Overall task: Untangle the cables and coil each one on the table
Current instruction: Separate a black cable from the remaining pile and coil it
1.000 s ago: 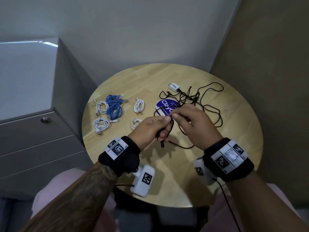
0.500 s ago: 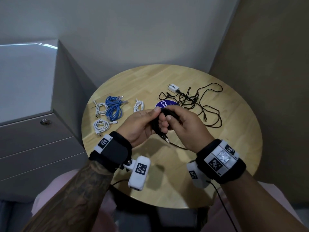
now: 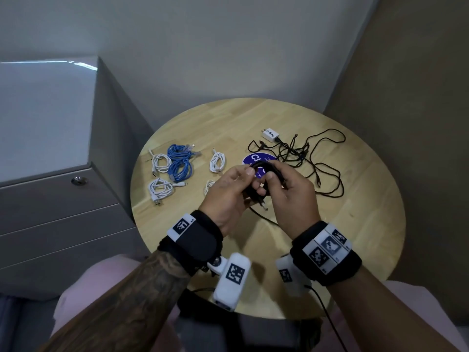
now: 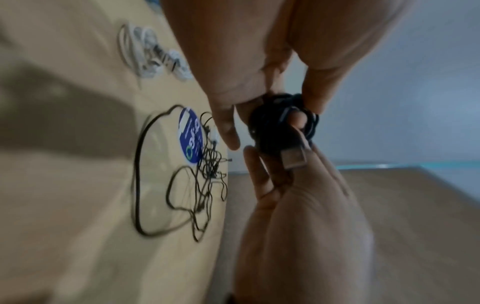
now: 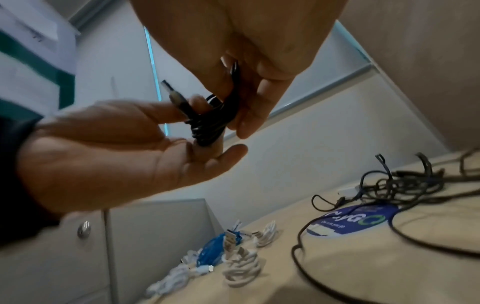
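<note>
A black cable [image 3: 264,171] is wound into a small coil held above the round wooden table [image 3: 355,224]. My left hand [image 3: 250,181] pinches the coil, thumb on top and fingers through the loops. My right hand [image 3: 275,182] grips its other side. The left wrist view shows the coil [image 4: 283,121] and its USB plug [image 4: 293,158] between both hands. From the right wrist, the coil [image 5: 213,123] sits on the left hand's fingers [image 5: 202,102]. A loose tail [image 3: 261,217] hangs to the table. More tangled black cables [image 3: 304,153] lie behind the hands.
At the table's left lie coiled white cables [image 3: 162,162] and blue cables [image 3: 180,161]. A white charger [image 3: 270,134] sits at the tangle's far end, beside a blue round sticker [image 3: 252,158]. A grey drawer cabinet [image 3: 63,199] stands to the left.
Both hands have kept winding the black cable: the coil between them is thicker and the tail on the table is shorter. The hands have shifted slightly left.
</note>
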`<state>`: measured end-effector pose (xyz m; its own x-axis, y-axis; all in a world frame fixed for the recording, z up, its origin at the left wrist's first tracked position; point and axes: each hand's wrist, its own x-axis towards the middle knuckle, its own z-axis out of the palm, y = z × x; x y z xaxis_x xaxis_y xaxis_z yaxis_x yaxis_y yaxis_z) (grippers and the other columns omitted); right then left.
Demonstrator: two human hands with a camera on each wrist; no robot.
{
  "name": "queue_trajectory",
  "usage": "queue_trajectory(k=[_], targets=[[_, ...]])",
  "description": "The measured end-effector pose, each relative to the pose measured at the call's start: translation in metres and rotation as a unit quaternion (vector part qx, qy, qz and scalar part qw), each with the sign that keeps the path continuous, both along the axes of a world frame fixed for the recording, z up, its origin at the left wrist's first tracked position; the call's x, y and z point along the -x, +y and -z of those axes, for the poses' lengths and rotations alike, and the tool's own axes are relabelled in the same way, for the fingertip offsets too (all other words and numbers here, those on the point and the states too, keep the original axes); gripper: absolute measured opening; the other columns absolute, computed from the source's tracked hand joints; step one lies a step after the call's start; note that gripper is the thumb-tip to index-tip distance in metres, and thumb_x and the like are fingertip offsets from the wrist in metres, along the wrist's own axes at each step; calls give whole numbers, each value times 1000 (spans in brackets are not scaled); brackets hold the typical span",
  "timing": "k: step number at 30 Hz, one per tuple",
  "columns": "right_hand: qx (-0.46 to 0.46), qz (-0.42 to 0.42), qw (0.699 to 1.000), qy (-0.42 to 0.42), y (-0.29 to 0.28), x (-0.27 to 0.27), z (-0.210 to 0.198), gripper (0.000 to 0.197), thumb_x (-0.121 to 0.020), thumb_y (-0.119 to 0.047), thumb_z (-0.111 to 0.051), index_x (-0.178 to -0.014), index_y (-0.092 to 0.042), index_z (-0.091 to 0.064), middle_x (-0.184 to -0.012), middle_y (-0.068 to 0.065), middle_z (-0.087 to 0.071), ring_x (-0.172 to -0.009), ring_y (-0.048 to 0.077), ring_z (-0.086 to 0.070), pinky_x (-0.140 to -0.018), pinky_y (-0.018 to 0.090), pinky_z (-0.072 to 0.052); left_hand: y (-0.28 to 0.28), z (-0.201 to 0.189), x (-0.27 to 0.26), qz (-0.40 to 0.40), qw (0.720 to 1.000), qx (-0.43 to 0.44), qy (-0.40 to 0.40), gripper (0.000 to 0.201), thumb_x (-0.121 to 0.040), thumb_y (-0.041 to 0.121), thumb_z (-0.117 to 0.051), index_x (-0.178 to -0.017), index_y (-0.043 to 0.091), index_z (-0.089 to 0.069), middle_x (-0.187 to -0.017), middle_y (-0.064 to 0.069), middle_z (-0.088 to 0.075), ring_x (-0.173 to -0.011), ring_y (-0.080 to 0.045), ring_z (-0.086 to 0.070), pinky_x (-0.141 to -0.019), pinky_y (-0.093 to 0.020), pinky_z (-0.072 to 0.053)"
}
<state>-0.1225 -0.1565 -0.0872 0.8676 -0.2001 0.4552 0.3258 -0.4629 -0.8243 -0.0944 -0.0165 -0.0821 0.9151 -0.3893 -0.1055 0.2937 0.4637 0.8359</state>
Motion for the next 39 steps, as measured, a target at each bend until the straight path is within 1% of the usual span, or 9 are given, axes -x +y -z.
queue_trajectory(k=[3, 7, 9, 14, 19, 24, 31, 34, 39], targets=[[-16, -15, 1000, 6, 4, -1, 1, 23, -100, -11, -57, -117, -16, -71, -98, -13, -74, -93, 7, -70, -86, 40, -58, 0, -6, 0, -14, 1000, -3, 15, 9, -100, 20, -49, -94, 17, -54, -69, 1, -46, -61, -12, -50, -77, -38, -45], [12, -51, 998, 43, 0, -5, 4, 24, -101, -21, -56, -120, -22, -71, -102, -10, -69, -95, 7, -65, -81, 32, -54, 7, -6, -5, -71, 983, -152, -72, 16, -104, 14, -41, -93, 16, -52, -62, 6, -42, -53, -8, -38, -52, -19, -34], [59, -30, 997, 29, -11, -8, -2, 22, -99, -21, -57, -114, -19, -72, -103, -3, -62, -95, 6, -60, -77, 25, -48, 10, -7, -5, -44, 972, -206, -107, 13, -103, 12, -42, -95, 13, -52, -64, 5, -42, -54, -8, -37, -51, -18, -32], [218, 56, 974, -24, -33, -10, -20, 20, -96, -25, -57, -105, -22, -74, -99, -4, -59, -99, 20, -55, -79, 36, -47, 4, -1, 5, 55, 957, -253, -129, 20, -103, 7, -42, -113, -8, -49, -72, -3, -44, -50, 3, -44, -53, -11, -36], [247, 114, 962, 15, -41, -10, -20, 17, -94, -27, -62, -102, -27, -77, -99, -7, -55, -99, 18, -48, -80, 30, -38, 2, -7, 6, 84, 965, -224, -109, 15, -102, 4, -39, -114, 0, -46, -66, -1, -44, -50, -3, -41, -52, -14, -35], [1, -20, 973, 232, -39, -10, -16, 15, -88, -12, -72, -97, -21, -79, -84, -9, -71, -72, -1, -62, -71, 19, -45, 3, -5, 8, 83, 962, -227, -123, 13, -102, -1, -36, -113, 1, -43, -71, -7, -39, -48, -1, -39, -49, -13, -33], [-273, -113, 899, 322, -29, -7, -17, 9, -96, -8, -62, -98, -10, -71, -82, 0, -75, -71, 13, -71, -76, 30, -57, 6, -3, 0, 84, 959, -224, -151, 6, -102, 6, -42, -107, 9, -44, -63, 1, -45, -49, -2, -37, -52, -15, -32], [-270, -118, 901, 318, -22, -5, -17, 15, -98, -7, -57, -101, -13, -70, -88, 0, -75, -76, 12, -71, -74, 26, -55, 6, 0, -1, 76, 957, -232, -156, 13, -102, 2, -39, -98, 14, -41, -59, 10, -52, -48, -1, -39, -51, -16, -33], [-207, -212, 909, 295, -17, 1, -18, 42, -94, 4, -61, -133, -10, -59, -105, 13, -73, -96, 14, -69, -93, 27, -54, 8, 1, -3, 40, 960, -233, -153, 14, -102, 4, -41, -92, 14, -40, -61, 6, -53, -47, -2, -40, -50, -16, -34]])
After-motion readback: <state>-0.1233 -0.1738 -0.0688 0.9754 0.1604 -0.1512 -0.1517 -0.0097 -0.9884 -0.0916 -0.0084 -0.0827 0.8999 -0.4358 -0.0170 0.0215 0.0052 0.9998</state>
